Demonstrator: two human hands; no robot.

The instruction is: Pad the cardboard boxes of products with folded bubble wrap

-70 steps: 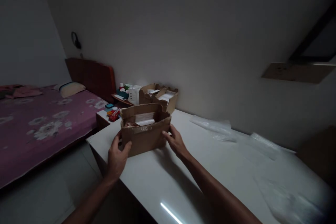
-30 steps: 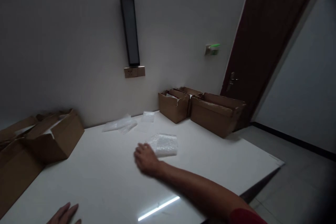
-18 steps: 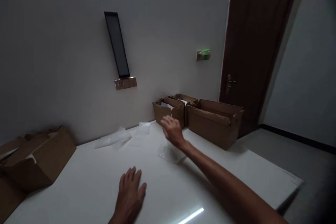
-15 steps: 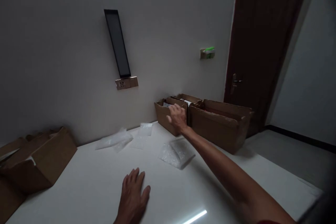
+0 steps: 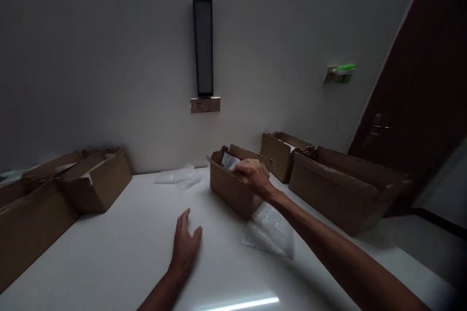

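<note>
Two hands (image 5: 254,174), one on one box (image 5: 230,188)

A socket (image 5: 213,105) sits below a black panel (image 5: 204,46), possibly a lamp.

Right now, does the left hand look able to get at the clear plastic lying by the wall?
Probably yes: the left hand is open, with only white tabletop visible between it and the clear plastic.
</note>
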